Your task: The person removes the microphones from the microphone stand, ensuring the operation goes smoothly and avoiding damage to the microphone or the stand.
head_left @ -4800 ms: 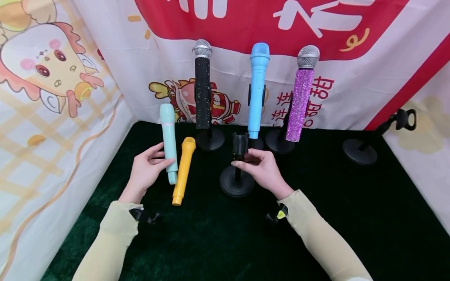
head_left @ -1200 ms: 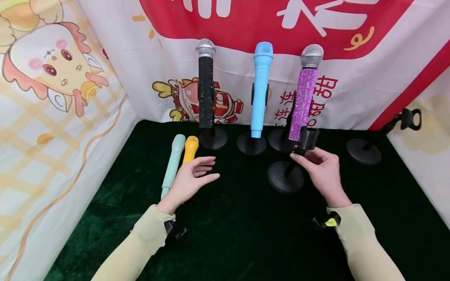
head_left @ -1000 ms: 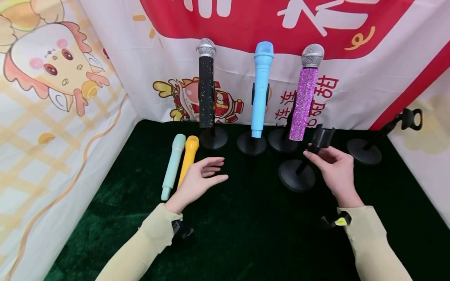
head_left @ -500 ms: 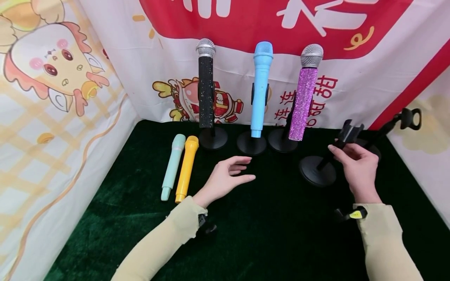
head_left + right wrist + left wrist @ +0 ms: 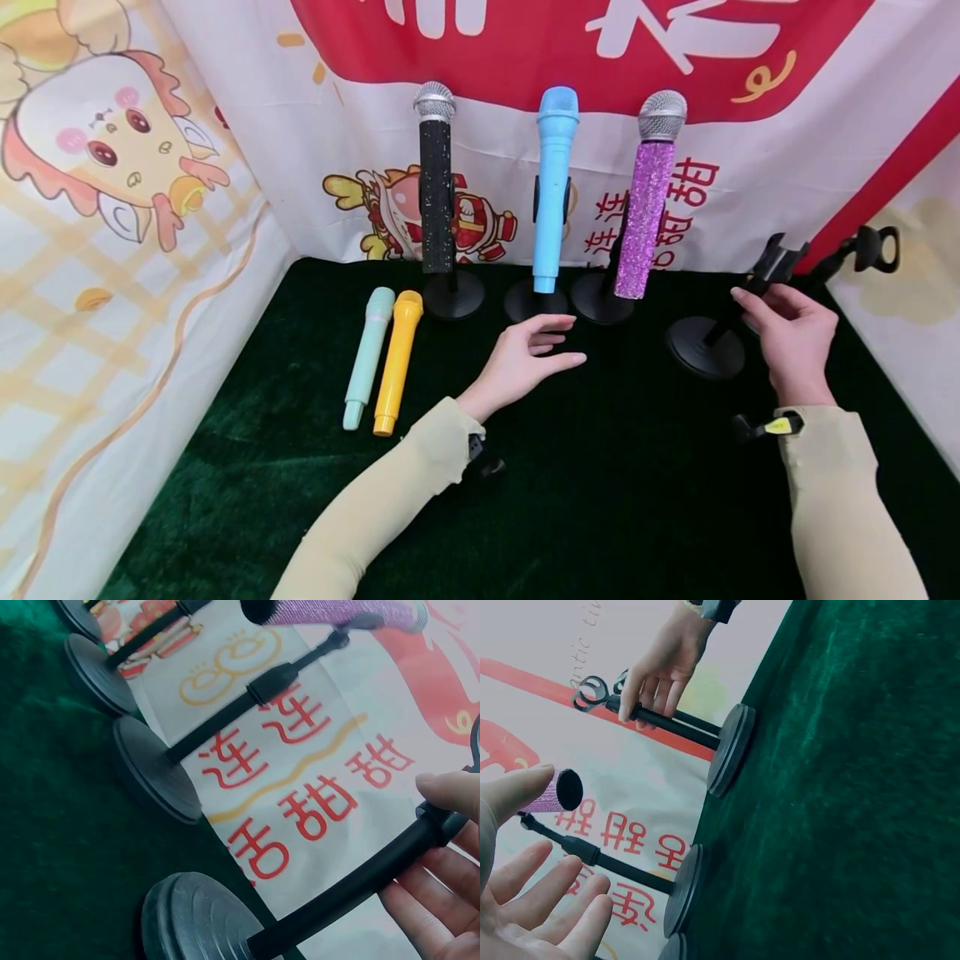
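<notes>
My right grip [image 5: 797,337] pinches a black mic stand [image 5: 337,900] under its clip [image 5: 777,262] at 3 o'clock, probably for control; left grip [image 5: 517,360]'s wide, holding nothing.

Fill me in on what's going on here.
A person's right hand grips an empty microphone stand beside another empty stand on the right. The left hand, holding nothing, is in front of the blue microphone. That one, a black microphone and a purple microphone are mounted along the back; a mint microphone and a yellow microphone lie side by side on the green cloth.
</notes>
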Demonstrator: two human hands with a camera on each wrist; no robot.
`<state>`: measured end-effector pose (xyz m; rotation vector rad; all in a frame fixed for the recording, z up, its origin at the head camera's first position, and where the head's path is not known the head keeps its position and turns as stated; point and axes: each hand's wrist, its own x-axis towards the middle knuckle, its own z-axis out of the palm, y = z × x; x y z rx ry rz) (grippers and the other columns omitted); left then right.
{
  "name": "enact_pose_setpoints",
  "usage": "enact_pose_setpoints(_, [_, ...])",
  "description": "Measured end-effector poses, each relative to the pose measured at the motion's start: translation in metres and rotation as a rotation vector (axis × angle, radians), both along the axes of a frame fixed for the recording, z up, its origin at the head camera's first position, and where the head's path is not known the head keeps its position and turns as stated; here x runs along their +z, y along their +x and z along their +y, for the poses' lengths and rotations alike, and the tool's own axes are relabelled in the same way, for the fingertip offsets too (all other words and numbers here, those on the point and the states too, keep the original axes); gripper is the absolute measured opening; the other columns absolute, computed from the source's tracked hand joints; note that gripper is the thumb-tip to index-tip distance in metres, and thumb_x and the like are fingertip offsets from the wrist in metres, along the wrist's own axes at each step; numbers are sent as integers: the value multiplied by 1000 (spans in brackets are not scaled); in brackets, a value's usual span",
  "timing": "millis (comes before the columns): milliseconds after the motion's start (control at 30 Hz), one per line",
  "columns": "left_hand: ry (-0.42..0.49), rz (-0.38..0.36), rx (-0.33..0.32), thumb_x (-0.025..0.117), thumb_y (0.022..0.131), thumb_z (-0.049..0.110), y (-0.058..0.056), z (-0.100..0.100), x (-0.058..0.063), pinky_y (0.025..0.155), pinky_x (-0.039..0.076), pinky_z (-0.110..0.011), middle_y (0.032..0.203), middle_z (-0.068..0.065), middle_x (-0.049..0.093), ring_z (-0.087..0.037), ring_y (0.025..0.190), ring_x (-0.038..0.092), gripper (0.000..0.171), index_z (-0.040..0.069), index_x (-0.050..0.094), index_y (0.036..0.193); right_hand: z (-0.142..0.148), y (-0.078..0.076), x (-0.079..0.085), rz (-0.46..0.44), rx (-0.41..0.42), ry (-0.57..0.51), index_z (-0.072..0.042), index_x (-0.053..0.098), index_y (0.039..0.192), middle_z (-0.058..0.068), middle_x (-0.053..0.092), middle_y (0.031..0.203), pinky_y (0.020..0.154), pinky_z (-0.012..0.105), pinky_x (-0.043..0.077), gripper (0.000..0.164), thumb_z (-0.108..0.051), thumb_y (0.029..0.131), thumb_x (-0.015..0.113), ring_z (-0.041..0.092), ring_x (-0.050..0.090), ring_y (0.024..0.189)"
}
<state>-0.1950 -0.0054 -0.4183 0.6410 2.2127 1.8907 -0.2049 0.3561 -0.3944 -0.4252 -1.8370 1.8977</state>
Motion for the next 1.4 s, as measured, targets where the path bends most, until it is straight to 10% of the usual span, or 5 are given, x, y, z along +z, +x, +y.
enact_pose_setpoints(733, [-31, 60, 99, 78, 93, 25, -53, 64, 15, 105, 47, -38, 145, -7, 56, -26, 126, 58, 62, 10, 52, 147, 19, -50, 7, -12, 71, 127, -7, 75, 104, -8, 72, 89, 69, 13, 55, 24, -18, 85, 85, 6, 69, 78])
enact_pose_setpoints(1400, [-137, 129, 129, 71, 96, 10, -104, 100, 8, 106, 41, -22, 156, -6, 44, -26, 133, 53, 68, 10, 40, 156, 18, -58, -3, -13, 105, 91, -13, 78, 109, -6, 73, 96, 75, 13, 54, 24, -15, 87, 84, 6, 68, 88])
